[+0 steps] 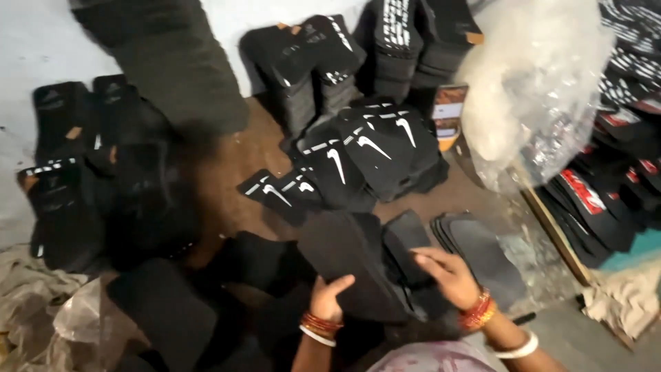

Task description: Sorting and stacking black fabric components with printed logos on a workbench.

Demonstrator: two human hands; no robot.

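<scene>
On the floor among black sock piles, the left hand grips a black sock while the right hand rests loosely open on it. It seems to be the sorting step; next calls for a steady grip.

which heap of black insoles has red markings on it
The heap at the far right, beside the clear plastic bag. Its pieces show red patches, while the middle heap carries only white marks.
</scene>
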